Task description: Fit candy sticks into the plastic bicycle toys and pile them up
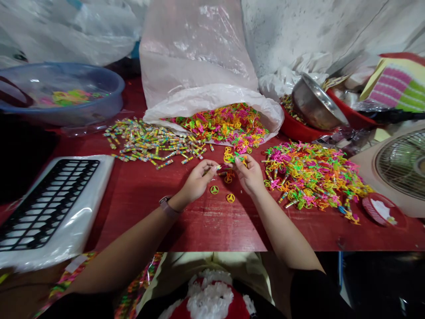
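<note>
My left hand (199, 177) is closed in a pinch over the red table, with the pale tip of a small patterned tube (218, 167) showing at its fingertips. Just to its right, my right hand (249, 173) pinches small plastic spinners, where green and orange parts show; the fingers partly cover them. Yellow spoked rings (228, 153) sit close by those fingertips. On the table below the hands lie a green spoked ring (214, 190) and a yellow one (230, 198). Another small tube lies between the hands, partly hidden.
Loose patterned tubes (149, 139) are heaped at left, beside an open white sack (212, 95) spilling colourful spinners. Spinners with tubes fitted form a pile (308, 177) at right. Around them are a blue basin (114, 91), black abacus (49, 204), metal bowl (315, 104), fan (405, 164) and pink basket (373, 210).
</note>
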The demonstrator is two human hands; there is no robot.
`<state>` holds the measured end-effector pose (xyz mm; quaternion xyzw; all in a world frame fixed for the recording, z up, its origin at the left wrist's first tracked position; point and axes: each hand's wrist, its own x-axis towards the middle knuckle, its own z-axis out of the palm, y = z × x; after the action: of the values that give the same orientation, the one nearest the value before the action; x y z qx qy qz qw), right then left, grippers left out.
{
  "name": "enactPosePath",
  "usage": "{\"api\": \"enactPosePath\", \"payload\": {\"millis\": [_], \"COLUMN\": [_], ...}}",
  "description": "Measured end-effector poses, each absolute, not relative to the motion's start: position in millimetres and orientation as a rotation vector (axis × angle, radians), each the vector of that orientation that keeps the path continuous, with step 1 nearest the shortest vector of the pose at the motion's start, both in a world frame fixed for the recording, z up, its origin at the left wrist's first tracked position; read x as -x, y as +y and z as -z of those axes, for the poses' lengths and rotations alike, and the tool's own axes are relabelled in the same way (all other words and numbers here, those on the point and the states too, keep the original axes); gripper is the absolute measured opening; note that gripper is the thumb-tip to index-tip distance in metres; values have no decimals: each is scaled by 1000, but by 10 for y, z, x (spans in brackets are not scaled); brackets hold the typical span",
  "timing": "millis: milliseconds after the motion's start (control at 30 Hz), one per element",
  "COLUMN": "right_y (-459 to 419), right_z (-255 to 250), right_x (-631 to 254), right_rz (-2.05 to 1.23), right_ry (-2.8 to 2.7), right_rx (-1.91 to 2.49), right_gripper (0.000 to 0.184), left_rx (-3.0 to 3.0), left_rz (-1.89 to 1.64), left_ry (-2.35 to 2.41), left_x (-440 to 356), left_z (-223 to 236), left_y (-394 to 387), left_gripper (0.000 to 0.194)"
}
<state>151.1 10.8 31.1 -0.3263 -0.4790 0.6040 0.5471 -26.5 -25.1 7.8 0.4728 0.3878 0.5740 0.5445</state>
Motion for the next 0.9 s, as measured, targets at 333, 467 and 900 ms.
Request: {"api": "enactPosePath", "payload": {"millis": [333, 467, 900], "right_y": [-23, -26, -68], "right_z": [-231, -259, -284], "right_x": [-1348, -1374, -1337], "right_rz": [-1681, -1811, -1791], "right_ry": [-1066, -1016, -1133], "right_rx": [723, 700, 801], "right_gripper": [36, 37, 41], "left_rx": [-1095, -1113, -987], "left_rz": [-1266, -1254, -1246], "left_ry": [801, 764, 682], "left_x": [226, 221, 198], "left_z": [-52, -79, -127], "left_y": [-307, -316, -346], "left_gripper": [47, 45, 46]}}
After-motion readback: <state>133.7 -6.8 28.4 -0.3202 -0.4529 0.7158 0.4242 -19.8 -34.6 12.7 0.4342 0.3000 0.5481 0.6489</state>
